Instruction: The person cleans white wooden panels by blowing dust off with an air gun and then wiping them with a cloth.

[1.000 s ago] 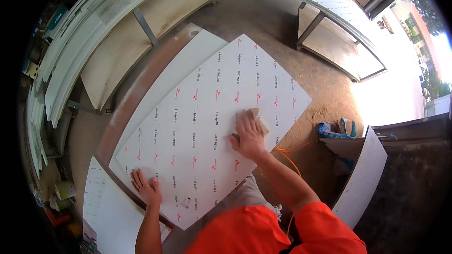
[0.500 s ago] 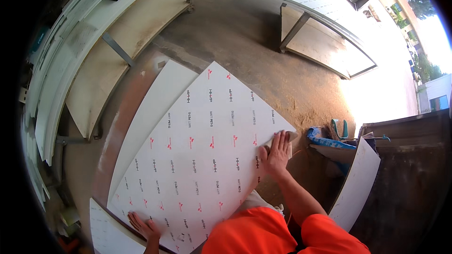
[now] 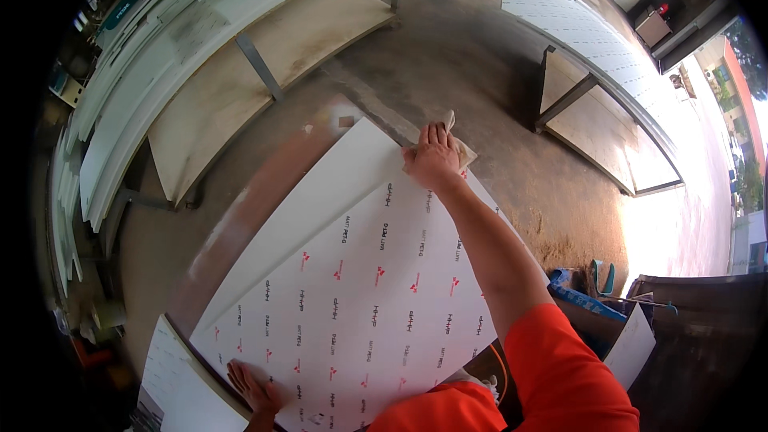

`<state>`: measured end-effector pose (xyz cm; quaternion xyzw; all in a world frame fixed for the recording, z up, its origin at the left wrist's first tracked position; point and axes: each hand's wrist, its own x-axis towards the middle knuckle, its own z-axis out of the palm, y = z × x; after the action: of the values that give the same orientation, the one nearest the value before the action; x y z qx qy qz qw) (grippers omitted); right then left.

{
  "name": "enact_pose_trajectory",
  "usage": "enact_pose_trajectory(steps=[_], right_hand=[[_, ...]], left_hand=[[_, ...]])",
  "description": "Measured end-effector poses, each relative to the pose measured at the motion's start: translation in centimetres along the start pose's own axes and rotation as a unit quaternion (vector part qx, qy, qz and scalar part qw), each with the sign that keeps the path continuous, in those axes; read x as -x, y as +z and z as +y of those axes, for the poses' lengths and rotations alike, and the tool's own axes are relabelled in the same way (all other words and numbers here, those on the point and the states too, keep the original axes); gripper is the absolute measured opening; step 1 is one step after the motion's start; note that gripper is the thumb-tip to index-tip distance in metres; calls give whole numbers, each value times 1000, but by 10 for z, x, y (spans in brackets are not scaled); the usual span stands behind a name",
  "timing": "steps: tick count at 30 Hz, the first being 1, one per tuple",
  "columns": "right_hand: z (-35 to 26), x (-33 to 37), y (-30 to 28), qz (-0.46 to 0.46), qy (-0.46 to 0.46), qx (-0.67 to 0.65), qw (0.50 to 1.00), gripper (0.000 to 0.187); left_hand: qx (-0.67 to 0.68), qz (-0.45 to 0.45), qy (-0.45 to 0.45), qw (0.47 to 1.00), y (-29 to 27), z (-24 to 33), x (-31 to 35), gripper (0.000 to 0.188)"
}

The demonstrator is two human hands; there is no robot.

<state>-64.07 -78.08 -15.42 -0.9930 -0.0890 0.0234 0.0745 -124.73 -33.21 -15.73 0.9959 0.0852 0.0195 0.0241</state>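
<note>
A large white panel (image 3: 358, 272) printed with rows of small black and red marks lies in front of me. A second, plain white panel (image 3: 292, 208) shows from beneath its left side. My right hand (image 3: 436, 158) is at the printed panel's far corner, pressing a pale beige cloth (image 3: 466, 156) against it. Part of the cloth sticks out past the fingers and over the edge. Near the panel's lower left edge, my left hand (image 3: 252, 388) rests flat with its fingers stretched out.
On the left, a long rack (image 3: 264, 72) carries stacked white boards. Another table with printed panels (image 3: 576, 20) stands at the far right. Beside my right arm are a blue bag (image 3: 588, 302) and a dark box (image 3: 696, 336). Another printed board (image 3: 172, 376) lies at lower left.
My right hand has slid the cloth from the panel's right corner up to its far corner. My left hand stays flat near the lower left edge. The view has shifted left.
</note>
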Motion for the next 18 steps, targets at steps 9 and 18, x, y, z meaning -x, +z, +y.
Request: enact_pose_trajectory(steps=[9,18], right_hand=[[-21,29,0,15,-68,-62,996,82],[-215,167,26,-45,-198,-131,970,87]], left_hand=[[-2,1,-20,1000,-1,-8,8,85],[15,7,-40,999,4,-3,-2,84]])
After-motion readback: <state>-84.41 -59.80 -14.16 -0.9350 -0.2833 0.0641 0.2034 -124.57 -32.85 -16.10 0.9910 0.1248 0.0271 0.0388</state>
